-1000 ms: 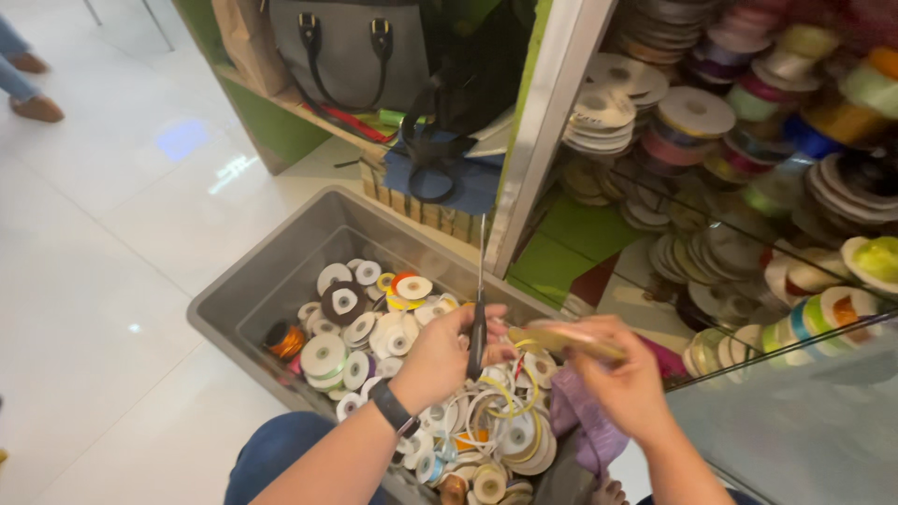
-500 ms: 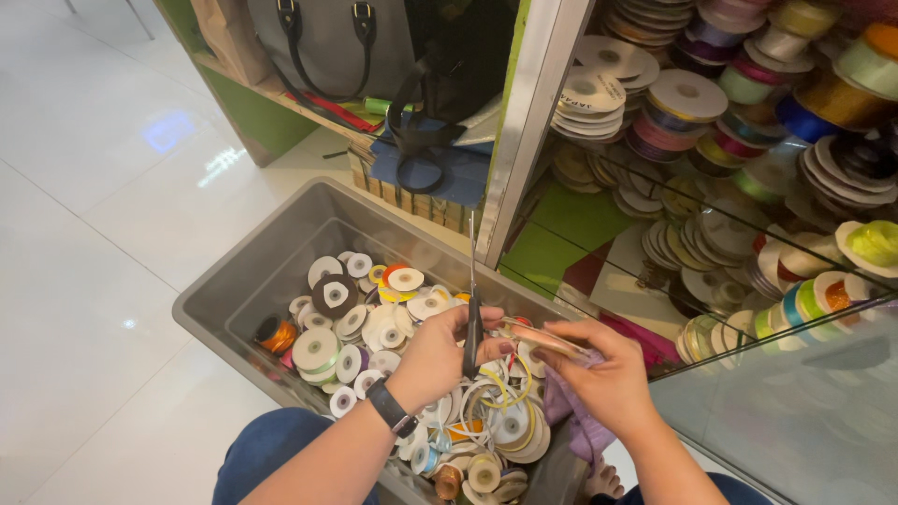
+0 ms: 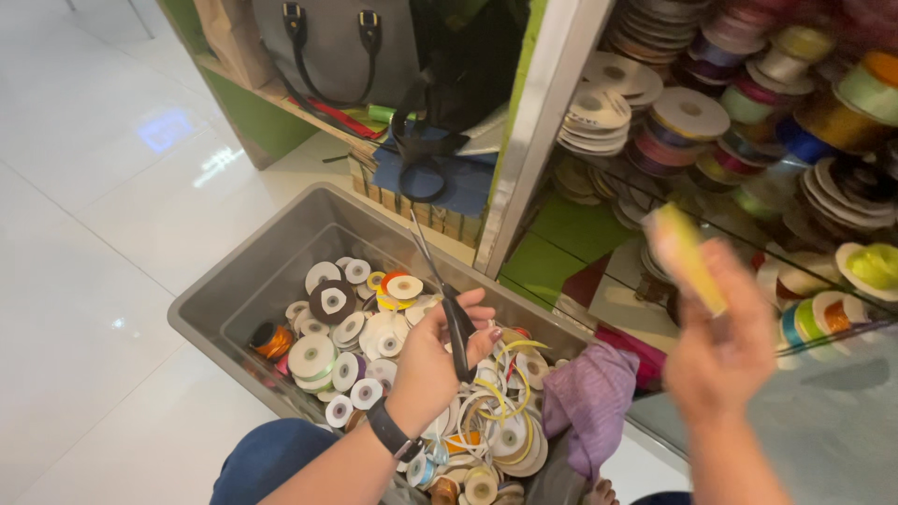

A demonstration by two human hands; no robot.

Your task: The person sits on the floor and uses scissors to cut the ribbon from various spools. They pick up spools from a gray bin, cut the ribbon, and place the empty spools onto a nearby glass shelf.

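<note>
Left hand: fingers curled shut around the black handles of a pair of scissors, blades together and pointing up and away, over the bin. Held by the handle end with the tips clear of the other hand, probably so they stay ready while out of the way. A dark watch band sits on the wrist.

Right hand: raised in front of the shelving, thumb and fingers pinching a flat yellow spool of ribbon by its lower edge. The hand is motion-blurred, so I cannot tell how the outer fingers lie.

Grey plastic bin: on the white tiled floor, against the shelf foot, low enough to reach from a crouch. It holds loose ribbon spools, mostly white-faced discs lying flat, an orange roll at the near-left corner, and a tangle of yellow and white ribbon ends under the left hand.

Purple cloth: draped over the bin's right rim.

Shelving to the right: stacked ribbon rolls in many colours (sorted in piles, unlike the bin).

Grey handbag: upright on a low shelf behind the bin, black straps hanging beside it.
</note>
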